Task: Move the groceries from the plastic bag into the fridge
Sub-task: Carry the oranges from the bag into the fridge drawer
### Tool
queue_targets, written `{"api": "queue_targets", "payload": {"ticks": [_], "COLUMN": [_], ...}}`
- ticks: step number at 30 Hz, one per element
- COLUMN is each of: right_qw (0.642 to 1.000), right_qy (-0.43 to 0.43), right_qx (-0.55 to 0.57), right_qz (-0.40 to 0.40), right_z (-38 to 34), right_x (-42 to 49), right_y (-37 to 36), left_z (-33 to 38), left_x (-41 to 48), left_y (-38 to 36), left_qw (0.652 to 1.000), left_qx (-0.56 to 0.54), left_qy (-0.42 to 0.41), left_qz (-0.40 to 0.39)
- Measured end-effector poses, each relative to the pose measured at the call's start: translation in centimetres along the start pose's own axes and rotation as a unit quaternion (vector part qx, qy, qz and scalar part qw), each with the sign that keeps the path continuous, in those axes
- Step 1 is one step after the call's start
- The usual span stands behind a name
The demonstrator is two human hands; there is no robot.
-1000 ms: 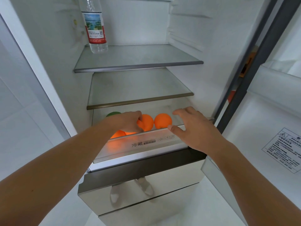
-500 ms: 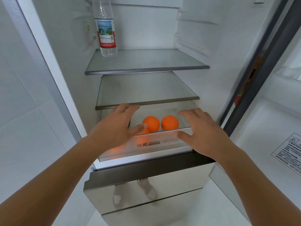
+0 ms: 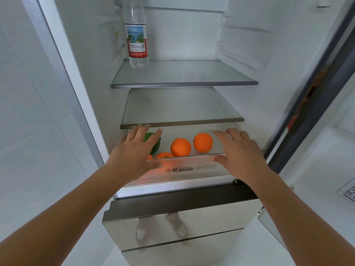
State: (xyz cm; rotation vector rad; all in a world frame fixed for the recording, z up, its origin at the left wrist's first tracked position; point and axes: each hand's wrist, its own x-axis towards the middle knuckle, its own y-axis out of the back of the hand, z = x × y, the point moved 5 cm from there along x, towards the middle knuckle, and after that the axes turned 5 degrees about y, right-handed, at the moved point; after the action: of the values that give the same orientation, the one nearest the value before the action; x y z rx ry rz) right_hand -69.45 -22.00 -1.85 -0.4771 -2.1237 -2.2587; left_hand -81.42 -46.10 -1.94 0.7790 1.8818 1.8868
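We have just let go of the fruit. A second ago our left hand (image 3: pixel 134 156) was down inside the clear plastic crisper drawer (image 3: pixel 192 170) of the white fridge (image 3: pixel 182 41), curled among the round oranges (image 3: pixel 180 147). Now it has come up and out, its fingers (image 3: pixel 143 132) straight and spread, holding nothing, and it hovers over the drawer's left front corner with the thumb near the front lip; whether it touches the plastic we cannot tell. Our right hand (image 3: pixel 242 156) has hardly moved: it stays at the right front of the drawer, fingers relaxed and nearly straight over the rim, thumb laid against the front lip, empty too. With the left hand lifted, a glossy green pepper (image 3: pixel 154 144) that it covered shows at the back left of the drawer, just beside the oranges. We count at least three of these, two in plain sight near the middle and others half hidden behind the frosted front panel. The drawer stands pulled out beneath the lower glass shelf (image 3: pixel 182 122). A clear plastic water bottle with a red and white label (image 3: pixel 136 37) stands upright at the back left of the upper glass shelf (image 3: pixel 184 84). So this batch of groceries is in place, and we judge that the two flat hands are set to push the drawer home. The plastic bag is out of view, so we cannot say whether anything is left in it.
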Motion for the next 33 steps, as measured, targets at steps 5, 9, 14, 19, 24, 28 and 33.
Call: {"api": "queue_targets", "payload": {"ticks": [5,9,14,19,24,28,33], "right_qw": [1.0,0.999,0.999,0.999,0.999,0.998,0.999], "right_qy": [-0.005,-0.008,0.004,0.011,0.009,0.006,0.014], "right_qx": [-0.016,-0.019,-0.024,-0.023,-0.033,-0.033,-0.031], "right_qz": [0.019,0.032,0.04,0.039,0.037,0.044,0.042], "right_z": [0.3,0.4,0.4,0.7,0.9,1.1,1.2], "right_x": [2.3,4.7,7.3,9.3,10.6,11.5,12.4], "right_y": [-0.7,-1.2,-1.8,-2.4,-2.8,-3.0,-3.3], "left_z": [-0.5,-0.8,-0.9,-1.5,-1.6,-1.7,-1.8], "left_x": [2.0,3.7,6.1,8.1,9.3,10.1,10.7], "left_y": [-0.1,-0.5,-1.1,-2.1,-2.4,-2.5,-2.5], "left_qw": [1.0,0.999,0.998,0.996,0.995,0.993,0.992], "left_qx": [-0.015,-0.014,-0.006,0.026,0.036,0.027,0.02], "left_qy": [0.026,0.05,0.066,0.082,0.089,0.108,0.12], "left_qz": [-0.003,-0.006,-0.005,-0.004,0.016,0.027,0.043]}}
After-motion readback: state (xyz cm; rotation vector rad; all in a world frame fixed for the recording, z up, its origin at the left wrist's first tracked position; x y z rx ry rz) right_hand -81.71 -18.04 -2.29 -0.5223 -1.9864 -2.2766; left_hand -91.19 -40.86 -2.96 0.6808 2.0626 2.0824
